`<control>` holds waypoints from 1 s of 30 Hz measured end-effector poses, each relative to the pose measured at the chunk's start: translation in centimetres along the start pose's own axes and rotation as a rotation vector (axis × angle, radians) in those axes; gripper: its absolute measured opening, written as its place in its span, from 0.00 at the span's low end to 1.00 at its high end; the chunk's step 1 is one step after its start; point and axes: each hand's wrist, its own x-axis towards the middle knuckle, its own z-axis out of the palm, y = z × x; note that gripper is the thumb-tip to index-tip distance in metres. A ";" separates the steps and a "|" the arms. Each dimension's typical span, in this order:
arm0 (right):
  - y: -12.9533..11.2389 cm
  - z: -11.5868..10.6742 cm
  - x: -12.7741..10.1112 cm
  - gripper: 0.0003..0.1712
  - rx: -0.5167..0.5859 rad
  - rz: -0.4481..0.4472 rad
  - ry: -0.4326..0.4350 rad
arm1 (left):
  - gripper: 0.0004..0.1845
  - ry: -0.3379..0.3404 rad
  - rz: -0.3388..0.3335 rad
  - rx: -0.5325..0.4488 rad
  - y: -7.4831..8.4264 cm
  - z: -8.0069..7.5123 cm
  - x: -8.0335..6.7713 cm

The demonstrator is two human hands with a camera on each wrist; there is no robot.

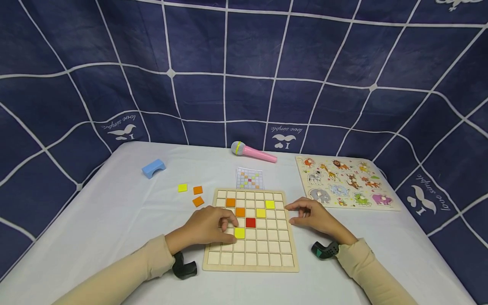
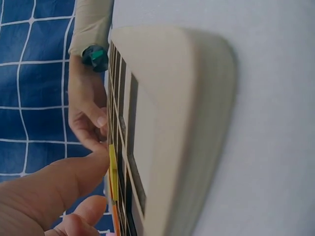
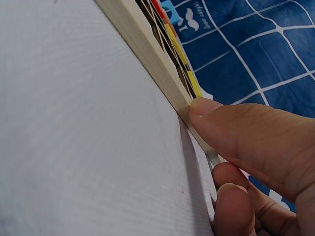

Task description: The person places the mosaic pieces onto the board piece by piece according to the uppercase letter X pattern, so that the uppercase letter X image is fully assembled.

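Note:
A wooden grid board [image 1: 250, 267] lies on the table, with two orange tiles, a red tile [image 1: 250, 223] and several yellow tiles in its squares. My left hand [image 1: 209, 224] is over the board's left side, thumb and fingertips close beside the lower yellow tile [image 1: 239, 233]. In the left wrist view, the thumb tip is right at the edge of that yellow tile [image 2: 113, 172]. At the board's right edge is my right hand [image 1: 314, 218], fingers loosely bent. The right wrist view shows its thumb [image 3: 206, 110] against the board's side.
A pattern card [image 1: 249, 178] is behind the board. Loose to the left are a yellow tile [image 1: 182, 187] and two orange tiles [image 1: 198, 190]. Farther back are a blue arch block [image 1: 153, 168] and a pink microphone [image 1: 259, 154]. An animal puzzle [image 1: 345, 182] lies right.

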 end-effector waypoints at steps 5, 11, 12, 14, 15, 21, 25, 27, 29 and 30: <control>0.0 0.0 0.1 0.22 0.001 0.001 0.000 | 0.11 0.020 0.034 -0.087 -0.2 -0.2 -0.5; 0.1 0.0 0.1 0.21 -0.022 0.002 0.000 | 0.07 0.079 0.086 -0.220 -1.4 -0.4 -1.1; 0.1 0.0 0.1 0.21 -0.024 0.003 0.000 | 0.07 0.100 0.093 -0.232 -1.6 -0.4 -1.2; 0.1 0.0 0.1 0.21 -0.025 0.002 0.001 | 0.07 0.152 0.107 -0.249 -2.0 -0.4 -1.3; 0.1 0.0 0.1 0.21 -0.024 0.002 0.001 | 0.07 0.181 0.115 -0.252 -2.2 -0.4 -1.4; 0.1 0.0 0.1 0.22 -0.020 -0.007 0.005 | 0.07 0.359 0.138 -0.224 -3.4 -0.7 -1.8; 0.1 0.0 0.0 0.22 -0.017 -0.004 0.003 | 0.09 0.429 0.133 -0.200 -4.5 -0.9 -1.8; 0.1 0.0 0.0 0.22 -0.016 -0.004 0.002 | 0.09 0.455 0.132 -0.188 -4.9 -1.1 -1.8; 0.1 0.0 0.0 0.22 -0.012 -0.006 0.003 | 0.10 0.485 0.133 -0.168 -5.3 -1.3 -1.9; 0.2 0.0 0.0 0.22 -0.011 -0.008 0.003 | 0.10 0.501 0.135 -0.157 -5.6 -1.4 -1.9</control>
